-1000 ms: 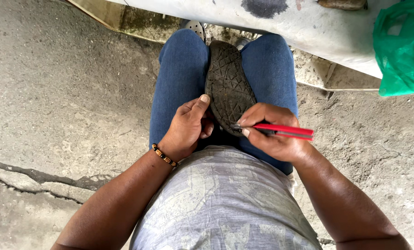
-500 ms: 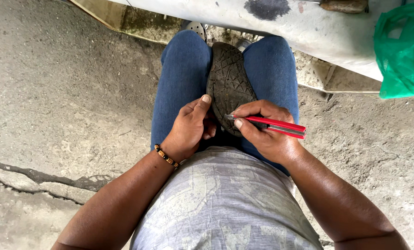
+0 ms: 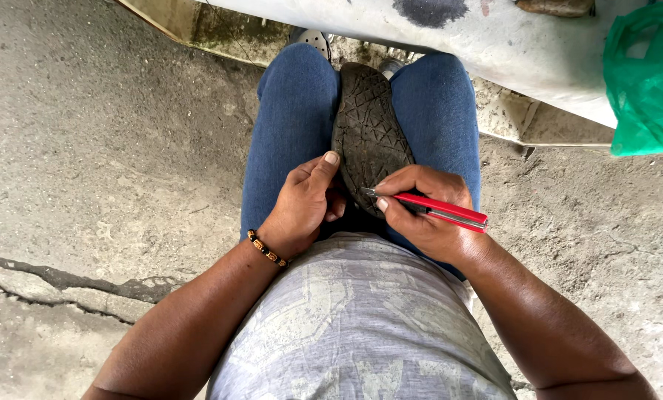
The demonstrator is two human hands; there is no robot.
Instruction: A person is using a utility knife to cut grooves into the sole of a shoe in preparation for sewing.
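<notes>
Black rubber — the patterned sole of a shoe [image 3: 368, 122] — is shown turned upward and wedged between two knees in blue jeans [image 3: 291, 126]. Its long axis runs straight away from the body, toe end farthest out and heel end nearest the hands. The left hand [image 3: 302, 207] is curled against the near left edge of the sole, thumb laid up along that edge; the remaining fingers are tucked under and cannot be seen, so the fullness of that clasp cannot be told. The right hand [image 3: 424, 215] is closed in a pinch on a red-handled knife [image 3: 439, 210], held much as a pen is held. The handle trails outward to the right of the grip, while the short metal blade points left and meets the near right edge of the sole — just ahead of the pinching fingertips. The knife is thus set nearly crosswise to the length of the sole. Both hands lie at the heel end, the right being the one in contact through the blade. A beaded bracelet [image 3: 266, 249] is worn on the left wrist. Well beyond the grip, to the upper right, a green plastic bag [image 3: 646, 81] hangs beside a pale concrete ledge [image 3: 494, 37]; rough cracked concrete ground [image 3: 102, 148] lies to the left.
</notes>
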